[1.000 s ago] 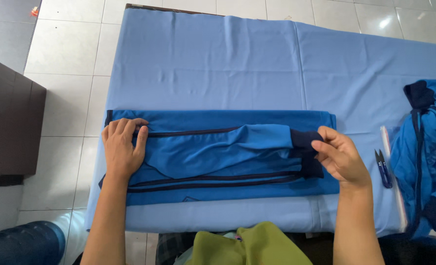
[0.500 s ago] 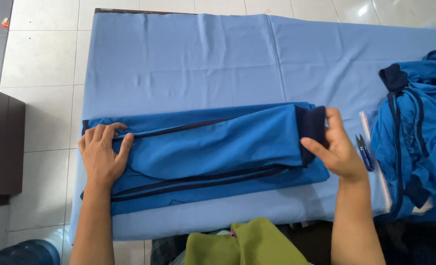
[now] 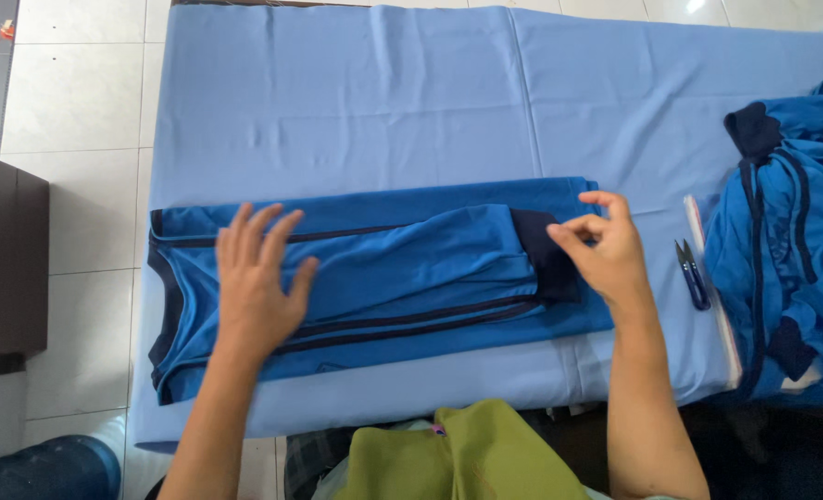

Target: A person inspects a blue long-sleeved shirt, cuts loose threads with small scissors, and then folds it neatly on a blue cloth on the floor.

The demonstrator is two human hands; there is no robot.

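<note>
A blue garment with dark navy trim (image 3: 411,268) lies folded into a long band across a table covered in light blue cloth (image 3: 356,111). My left hand (image 3: 258,278) rests flat on it with fingers spread, left of the middle. My right hand (image 3: 606,255) is at the garment's right end, its fingertips pinched together beside the navy cuff (image 3: 546,259) of the folded sleeve. Whether those fingers hold fabric is unclear.
Small dark thread snips (image 3: 694,273) lie right of my right hand beside a white strip (image 3: 708,278). A pile of similar blue garments (image 3: 791,241) sits at the table's right end. Green cloth (image 3: 458,454) is at the near edge. A dark cabinet (image 3: 4,268) stands left on tiled floor.
My left hand slid from the garment's left end toward its middle. My right hand lifted off the cuff and its fingers drew together. The view has shifted slightly.
</note>
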